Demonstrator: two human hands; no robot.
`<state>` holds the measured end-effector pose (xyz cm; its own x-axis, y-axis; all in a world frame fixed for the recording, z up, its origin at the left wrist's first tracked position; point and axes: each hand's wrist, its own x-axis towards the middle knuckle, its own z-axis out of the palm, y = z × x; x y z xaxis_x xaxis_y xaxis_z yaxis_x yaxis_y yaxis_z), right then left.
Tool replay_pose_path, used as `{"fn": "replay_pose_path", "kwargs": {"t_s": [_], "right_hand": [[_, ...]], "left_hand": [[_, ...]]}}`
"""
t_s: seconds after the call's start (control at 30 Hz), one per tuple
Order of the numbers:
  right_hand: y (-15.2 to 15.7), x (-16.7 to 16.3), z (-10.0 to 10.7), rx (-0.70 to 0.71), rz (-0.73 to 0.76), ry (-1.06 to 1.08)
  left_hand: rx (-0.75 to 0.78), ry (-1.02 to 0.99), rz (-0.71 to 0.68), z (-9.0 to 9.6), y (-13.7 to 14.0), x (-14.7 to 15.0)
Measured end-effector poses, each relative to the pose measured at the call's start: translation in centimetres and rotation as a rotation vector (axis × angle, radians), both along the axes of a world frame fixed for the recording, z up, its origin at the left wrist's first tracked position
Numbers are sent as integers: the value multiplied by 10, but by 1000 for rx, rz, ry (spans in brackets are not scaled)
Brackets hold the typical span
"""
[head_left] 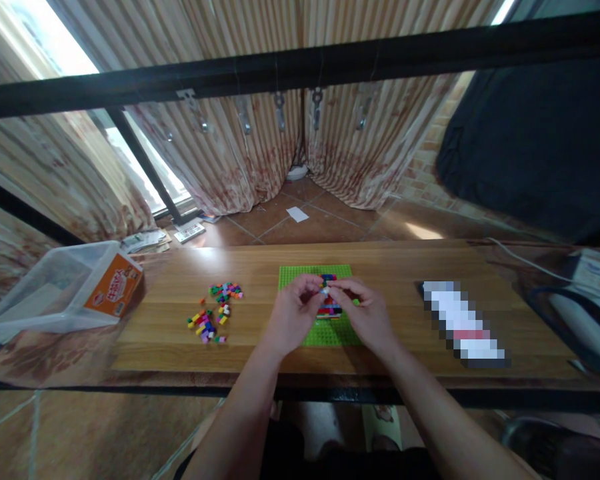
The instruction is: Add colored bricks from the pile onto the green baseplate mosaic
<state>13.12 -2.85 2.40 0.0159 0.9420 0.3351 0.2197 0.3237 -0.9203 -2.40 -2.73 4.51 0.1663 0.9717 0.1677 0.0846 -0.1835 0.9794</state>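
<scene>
A green studded baseplate [330,337] lies on the wooden board in front of me. Colourful toy bricks [329,311] are stacked on its middle, partly covered by my fingers. My left hand [296,312] and my right hand [367,317] meet above this stack, thumbs and fingers pinched. Between the fingertips shows a small whitish brick [325,291], which both hands appear to grip; its exact shape is too small to tell. A bit of bright green [356,302] peeks out by the right hand's fingers.
Loose coloured bricks [207,323] lie scattered at the left on the wooden board [160,333]. Beyond it stands a clear plastic bin [40,293] with an orange label. A blurred-out flat object [463,323] rests at the right. A dark metal bar [300,67] crosses the view above.
</scene>
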Motion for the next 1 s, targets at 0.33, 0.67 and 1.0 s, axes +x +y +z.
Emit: {"fn": "replay_pose_path", "kwargs": {"t_s": [0.33, 0.67, 1.0], "right_hand": [[-2, -2, 2, -106, 3, 180], [-2, 1, 2, -140, 44, 260], [-2, 1, 6, -218, 39, 346]], "left_hand": [[-7, 72, -48, 2, -3, 3], [14, 131, -79, 5, -4, 5], [-22, 53, -101, 9, -4, 0]]}}
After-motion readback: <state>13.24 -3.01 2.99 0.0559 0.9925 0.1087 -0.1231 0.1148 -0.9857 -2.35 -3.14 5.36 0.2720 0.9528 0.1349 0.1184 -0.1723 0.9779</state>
